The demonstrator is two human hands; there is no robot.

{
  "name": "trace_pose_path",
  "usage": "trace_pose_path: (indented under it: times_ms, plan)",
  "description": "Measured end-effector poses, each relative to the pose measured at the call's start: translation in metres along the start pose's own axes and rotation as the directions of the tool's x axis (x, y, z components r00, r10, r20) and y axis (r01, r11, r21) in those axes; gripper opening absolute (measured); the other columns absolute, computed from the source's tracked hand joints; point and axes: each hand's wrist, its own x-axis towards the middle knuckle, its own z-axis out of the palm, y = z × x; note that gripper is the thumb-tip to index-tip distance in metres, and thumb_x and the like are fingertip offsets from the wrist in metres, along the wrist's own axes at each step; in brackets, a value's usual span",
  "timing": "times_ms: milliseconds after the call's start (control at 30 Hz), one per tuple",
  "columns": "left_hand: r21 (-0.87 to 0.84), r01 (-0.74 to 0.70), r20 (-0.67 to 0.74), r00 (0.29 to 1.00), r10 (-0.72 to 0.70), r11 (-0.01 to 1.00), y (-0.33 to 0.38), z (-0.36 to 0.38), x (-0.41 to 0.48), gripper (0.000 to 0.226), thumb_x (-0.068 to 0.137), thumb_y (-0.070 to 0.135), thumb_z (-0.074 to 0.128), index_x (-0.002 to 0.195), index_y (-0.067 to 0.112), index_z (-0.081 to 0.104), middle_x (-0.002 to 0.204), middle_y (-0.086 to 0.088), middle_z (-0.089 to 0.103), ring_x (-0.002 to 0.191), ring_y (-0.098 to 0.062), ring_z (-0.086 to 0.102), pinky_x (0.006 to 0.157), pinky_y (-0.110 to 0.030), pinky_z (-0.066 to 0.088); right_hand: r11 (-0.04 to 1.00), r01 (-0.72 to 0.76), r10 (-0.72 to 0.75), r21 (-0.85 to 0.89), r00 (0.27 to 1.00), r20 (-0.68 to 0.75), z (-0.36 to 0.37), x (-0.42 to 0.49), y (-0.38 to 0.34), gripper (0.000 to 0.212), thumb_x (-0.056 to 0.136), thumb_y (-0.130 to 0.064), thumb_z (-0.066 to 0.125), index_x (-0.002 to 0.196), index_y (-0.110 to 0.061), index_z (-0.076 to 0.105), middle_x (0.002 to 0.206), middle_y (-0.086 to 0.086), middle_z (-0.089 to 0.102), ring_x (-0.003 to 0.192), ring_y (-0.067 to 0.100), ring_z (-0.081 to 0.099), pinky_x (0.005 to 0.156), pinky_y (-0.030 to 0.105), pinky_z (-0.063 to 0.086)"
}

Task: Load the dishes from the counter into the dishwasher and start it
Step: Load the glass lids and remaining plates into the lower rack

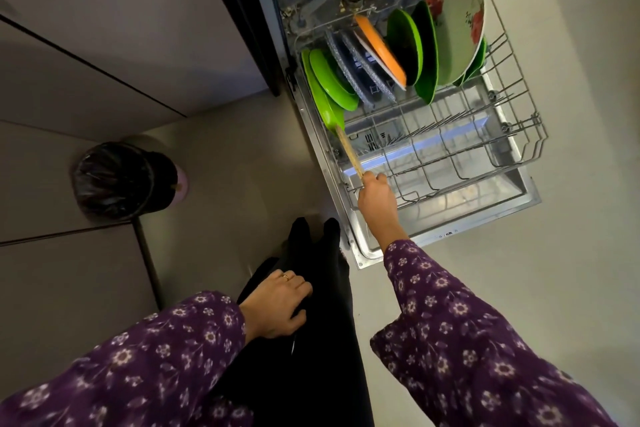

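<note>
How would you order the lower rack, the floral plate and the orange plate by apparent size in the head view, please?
1. Lower rack, clearly the largest.
2. Floral plate.
3. Orange plate, which looks smallest, though it is seen nearly edge-on, so its true size is unsure.

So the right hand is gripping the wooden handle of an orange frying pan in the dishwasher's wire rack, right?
Not orange: the head view shows the right hand gripping the wooden handle of a green frying pan in the dishwasher's wire rack.
</note>
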Motion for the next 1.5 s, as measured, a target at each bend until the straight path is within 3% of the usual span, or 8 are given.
trace_pose_path:
  times_ms: [400, 567, 700, 800, 1000, 1200, 1333, 1500]
  plan:
    - [0.014, 0.001, -0.080, 0.997, 0.000, 1.000, 0.002, 0.007, -0.001, 0.038, 0.083, 0.048, 0.041, 0.107, 0.024, 0.056, 0.101, 0.006, 0.061, 0.090, -0.014, 0.057, 0.084, -0.030, 0.046, 0.992, -0.123, 0.117, 0.015, 0.972, 0.205, 0.015, 0.014, 0.021, 0.025, 0.090, 0.001, 0.050, 0.115, 0.008, 0.051, 0.123, 0.025, 0.047, 0.096, 0.032, 0.061, 0.088, 0.033, 0.050]
    - [0.029, 0.012, -0.091, 0.996, -0.010, 0.999, 0.005, 0.000, -0.007, 0.037, 0.083, 0.047, 0.040, 0.106, 0.024, 0.057, 0.100, 0.006, 0.061, 0.089, -0.014, 0.057, 0.082, -0.029, 0.048, 0.984, -0.179, 0.174, -0.002, 0.950, 0.261, 0.011, 0.005, 0.020, 0.037, 0.095, -0.012, 0.049, 0.125, 0.008, 0.040, 0.123, 0.024, 0.048, 0.105, 0.032, 0.057, 0.089, 0.035, 0.049]
    - [0.071, 0.007, -0.104, 0.995, 0.001, 0.997, 0.008, -0.003, -0.018, 0.030, 0.078, 0.050, 0.047, 0.094, 0.028, 0.059, 0.086, 0.012, 0.061, 0.075, -0.007, 0.057, 0.068, -0.022, 0.051, 0.986, -0.167, 0.163, 0.007, 0.967, 0.194, -0.007, -0.005, 0.015, 0.062, 0.091, -0.024, 0.058, 0.136, 0.005, 0.026, 0.127, 0.025, 0.043, 0.112, 0.036, 0.052, 0.092, 0.040, 0.048]
    - [0.061, 0.016, -0.142, 0.990, -0.007, 0.998, 0.008, -0.003, -0.024, 0.024, 0.077, 0.051, 0.049, 0.089, 0.032, 0.057, 0.081, 0.016, 0.059, 0.071, -0.004, 0.055, 0.064, -0.019, 0.049, 0.995, -0.094, 0.095, -0.016, 0.981, 0.166, -0.016, -0.004, 0.007, 0.044, 0.096, -0.024, 0.049, 0.128, 0.002, 0.034, 0.112, 0.022, 0.056, 0.099, 0.036, 0.060, 0.078, 0.041, 0.051]
    - [0.068, 0.013, -0.143, 0.990, -0.004, 0.998, 0.008, 0.000, -0.017, 0.025, 0.076, 0.049, 0.048, 0.088, 0.029, 0.058, 0.080, 0.013, 0.059, 0.070, -0.007, 0.056, 0.065, -0.023, 0.050, 0.939, 0.029, 0.006, -0.342, 0.995, 0.099, -0.027, -0.009, -0.008, 0.025, 0.101, -0.014, 0.034, 0.115, 0.001, 0.048, 0.095, 0.011, 0.068, 0.083, 0.026, 0.069, 0.062, 0.031, 0.049]
    - [0.032, 0.005, -0.103, 0.995, -0.002, 0.999, 0.010, 0.001, -0.015, 0.026, 0.076, 0.049, 0.049, 0.089, 0.029, 0.058, 0.082, 0.013, 0.060, 0.072, -0.007, 0.056, 0.067, -0.023, 0.050, 0.920, 0.005, -0.007, -0.391, 1.000, -0.004, -0.050, -0.017, 0.012, 0.027, 0.101, -0.016, 0.035, 0.114, 0.001, 0.052, 0.087, 0.009, 0.052, 0.082, 0.023, 0.067, 0.062, 0.028, 0.046]
    - [0.033, -0.033, -0.087, 0.996, 0.036, 0.999, 0.015, 0.004, -0.007, 0.024, 0.073, 0.049, 0.051, 0.086, 0.030, 0.058, 0.079, 0.014, 0.058, 0.070, -0.007, 0.055, 0.066, -0.022, 0.049, 0.950, -0.008, 0.005, -0.311, 1.000, -0.012, -0.048, -0.011, 0.020, 0.026, 0.101, -0.020, 0.037, 0.114, 0.001, 0.046, 0.093, 0.015, 0.067, 0.084, 0.030, 0.068, 0.067, 0.036, 0.051]
    - [0.007, -0.015, -0.083, 0.996, 0.015, 1.000, 0.010, 0.004, -0.003, 0.028, 0.075, 0.048, 0.050, 0.092, 0.028, 0.059, 0.082, 0.012, 0.059, 0.073, -0.008, 0.056, 0.069, -0.024, 0.049, 0.958, 0.006, -0.015, -0.287, 0.999, -0.029, -0.041, -0.009, 0.021, 0.028, 0.101, -0.022, 0.040, 0.112, 0.002, 0.047, 0.091, 0.015, 0.068, 0.081, 0.030, 0.068, 0.064, 0.034, 0.051]
